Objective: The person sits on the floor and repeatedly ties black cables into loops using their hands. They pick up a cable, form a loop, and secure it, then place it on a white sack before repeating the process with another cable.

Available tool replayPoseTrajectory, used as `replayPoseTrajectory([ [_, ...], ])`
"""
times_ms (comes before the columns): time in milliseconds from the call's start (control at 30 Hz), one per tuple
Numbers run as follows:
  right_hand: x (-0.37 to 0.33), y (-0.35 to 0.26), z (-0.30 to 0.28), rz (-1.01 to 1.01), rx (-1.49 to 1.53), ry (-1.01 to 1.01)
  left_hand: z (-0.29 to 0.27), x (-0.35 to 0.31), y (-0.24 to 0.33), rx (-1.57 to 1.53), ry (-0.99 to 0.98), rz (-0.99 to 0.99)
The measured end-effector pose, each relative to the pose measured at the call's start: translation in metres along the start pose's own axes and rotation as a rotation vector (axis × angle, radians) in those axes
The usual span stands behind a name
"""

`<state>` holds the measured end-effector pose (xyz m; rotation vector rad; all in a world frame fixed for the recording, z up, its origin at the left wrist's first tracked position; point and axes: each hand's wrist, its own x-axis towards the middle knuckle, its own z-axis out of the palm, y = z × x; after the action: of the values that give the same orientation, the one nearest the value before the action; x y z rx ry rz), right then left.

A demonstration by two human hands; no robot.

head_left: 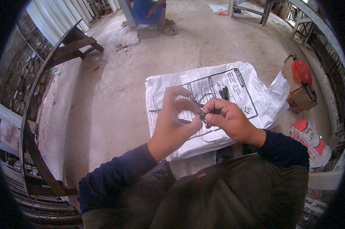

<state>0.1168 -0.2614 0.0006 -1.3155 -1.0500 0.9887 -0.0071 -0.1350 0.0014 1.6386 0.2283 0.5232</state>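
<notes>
My left hand (pixel 175 123) and right hand (pixel 234 120) pinch a small dark piece (pixel 202 115) above a white sack (pixel 161 84); likely light and pliable, it is best held by its ends.

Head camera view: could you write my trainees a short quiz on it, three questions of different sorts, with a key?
1. What do the left hand and the right hand hold at their fingertips?
2. True or false: the sack behind the hands has no printing on it.
3. Where in the picture is the seated person in blue? A: lower left; B: top; C: right edge.

Key:
1. A small dark piece.
2. False: the white sack bears dark printing.
3. B.
</notes>
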Motion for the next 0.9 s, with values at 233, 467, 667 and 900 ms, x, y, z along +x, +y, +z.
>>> replayPoseTrajectory([
  [233,0.002,0.003,-0.004,0.241,0.583,-0.106,-0.006,0.004,-0.010,0.002,-0.044,0.093],
  [467,0.005,0.008,-0.006,0.273,0.704,-0.131,-0.012,0.005,-0.009,-0.066,-0.074,-0.079],
  [667,0.003,0.009,-0.006,0.309,0.716,-0.110,-0.011,0.002,-0.007,-0.133,-0.098,-0.081],
  [900,0.001,0.015,-0.011,0.229,0.682,-0.106,-0.013,0.002,-0.010,0.007,-0.089,0.038],
])
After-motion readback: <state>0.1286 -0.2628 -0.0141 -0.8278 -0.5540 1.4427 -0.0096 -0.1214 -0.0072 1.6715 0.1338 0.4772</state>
